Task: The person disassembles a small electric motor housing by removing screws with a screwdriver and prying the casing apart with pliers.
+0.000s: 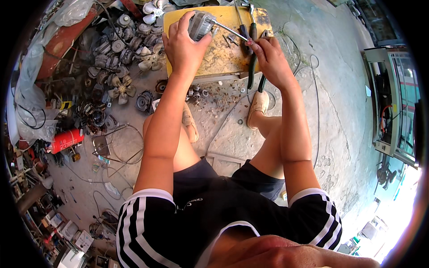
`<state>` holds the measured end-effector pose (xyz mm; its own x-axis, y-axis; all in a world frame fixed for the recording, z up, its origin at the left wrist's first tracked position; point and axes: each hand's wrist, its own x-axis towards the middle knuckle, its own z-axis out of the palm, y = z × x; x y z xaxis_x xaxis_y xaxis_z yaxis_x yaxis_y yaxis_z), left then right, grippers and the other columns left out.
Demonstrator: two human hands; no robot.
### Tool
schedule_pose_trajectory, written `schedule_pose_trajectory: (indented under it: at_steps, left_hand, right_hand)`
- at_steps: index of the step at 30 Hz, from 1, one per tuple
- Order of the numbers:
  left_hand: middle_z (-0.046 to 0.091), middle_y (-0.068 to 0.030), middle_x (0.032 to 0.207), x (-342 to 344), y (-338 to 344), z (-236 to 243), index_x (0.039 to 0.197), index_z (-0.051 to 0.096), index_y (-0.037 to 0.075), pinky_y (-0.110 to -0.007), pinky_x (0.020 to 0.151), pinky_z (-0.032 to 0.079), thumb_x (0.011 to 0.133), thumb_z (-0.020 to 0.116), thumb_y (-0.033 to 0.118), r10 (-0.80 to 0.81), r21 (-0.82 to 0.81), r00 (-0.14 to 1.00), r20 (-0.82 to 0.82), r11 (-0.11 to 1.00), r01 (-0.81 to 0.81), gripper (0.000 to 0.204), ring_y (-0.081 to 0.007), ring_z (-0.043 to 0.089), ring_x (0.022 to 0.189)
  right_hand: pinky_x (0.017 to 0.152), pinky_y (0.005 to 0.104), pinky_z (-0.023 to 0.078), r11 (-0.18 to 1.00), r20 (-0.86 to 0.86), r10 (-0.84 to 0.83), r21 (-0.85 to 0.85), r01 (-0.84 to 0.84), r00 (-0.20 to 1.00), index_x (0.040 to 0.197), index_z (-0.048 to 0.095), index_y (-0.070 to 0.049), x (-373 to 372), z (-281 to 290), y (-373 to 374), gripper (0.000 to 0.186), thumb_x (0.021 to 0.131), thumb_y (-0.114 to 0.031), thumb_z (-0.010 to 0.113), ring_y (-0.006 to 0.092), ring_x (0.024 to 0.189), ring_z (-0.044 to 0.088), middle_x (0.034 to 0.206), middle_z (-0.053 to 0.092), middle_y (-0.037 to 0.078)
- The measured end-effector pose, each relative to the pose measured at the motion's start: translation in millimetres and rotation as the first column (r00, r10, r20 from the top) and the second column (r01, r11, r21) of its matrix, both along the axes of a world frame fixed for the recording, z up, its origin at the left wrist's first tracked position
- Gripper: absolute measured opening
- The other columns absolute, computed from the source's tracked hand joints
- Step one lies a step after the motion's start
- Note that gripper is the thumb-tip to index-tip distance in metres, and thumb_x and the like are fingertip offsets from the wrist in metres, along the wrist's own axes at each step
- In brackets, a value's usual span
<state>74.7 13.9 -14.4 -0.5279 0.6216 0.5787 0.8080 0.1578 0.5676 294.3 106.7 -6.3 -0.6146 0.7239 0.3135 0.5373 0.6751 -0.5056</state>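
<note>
My left hand (185,47) is closed around a grey metal motor housing (201,24) above the yellow, scuffed board (216,60). A thin metal rod (230,30) runs from the housing to my right hand (268,60), whose fingers grip its end; whether it is a tool or a shaft, I cannot tell. Beside my right hand lie pliers with dark green handles (251,78), a hammer (253,24) and a dark-handled screwdriver (243,33). Small dark metal bits (229,40) rest on the board between my hands.
Motor parts and fan blades (120,89) are heaped at left beside plastic sheeting (31,102) and a red cylinder (65,139). Cables (315,111) cross the concrete floor around my feet (259,105). A glass-fronted metal cabinet (395,102) stands at the right.
</note>
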Motion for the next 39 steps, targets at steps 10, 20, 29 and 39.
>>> schedule_pose_trajectory:
  at_steps: [10,20,29,39]
  left_hand:
    - [0.064,-0.0098,0.108,-1,2,-3,0.127,0.058,0.019,-0.05,0.107,0.035,0.068,0.079,0.032,-0.002,-0.003,1.0,0.012,1.0,0.002,0.064,-0.0287,0.059,0.108]
    - [0.064,-0.0096,0.109,-1,0,-1,0.127,0.058,0.019,-0.048,0.105,0.036,0.068,0.079,0.032,-0.004,-0.017,1.0,0.021,1.0,0.005,0.064,-0.0287,0.06,0.107]
    - [0.064,-0.009,0.11,-1,0,0,0.128,0.058,0.02,-0.048,0.106,0.036,0.068,0.079,0.032,-0.017,-0.013,1.0,0.017,1.0,0.017,0.064,-0.0281,0.06,0.107]
    - [0.064,-0.0085,0.11,1,1,-1,0.127,0.058,0.02,-0.05,0.107,0.034,0.068,0.079,0.031,-0.017,-0.003,1.0,0.022,1.0,0.017,0.064,-0.0276,0.06,0.108]
  right_hand:
    - [0.079,0.0433,0.052,0.914,-0.04,-0.089,-0.401,0.066,0.995,0.118,0.057,-0.008,-7,23,-14,0.038,0.09,-0.031,0.069,0.0385,0.093,0.065,0.107,0.062,0.019]
    - [0.073,0.0364,0.051,0.952,0.019,-0.033,-0.304,0.037,0.999,0.11,0.061,-0.003,-9,27,-14,0.031,0.098,-0.031,0.061,0.0299,0.081,0.065,0.104,0.061,0.017]
    - [0.079,0.034,0.051,0.999,-0.049,-0.005,-0.048,0.003,0.999,0.12,0.054,-0.005,-4,-4,-4,0.034,0.097,-0.028,0.063,0.0252,0.084,0.066,0.099,0.067,0.014]
    - [0.08,0.0391,0.05,0.992,-0.057,-0.064,-0.108,0.058,0.996,0.112,0.064,-0.006,-10,-2,-8,0.03,0.091,-0.027,0.07,0.031,0.091,0.066,0.099,0.067,0.013]
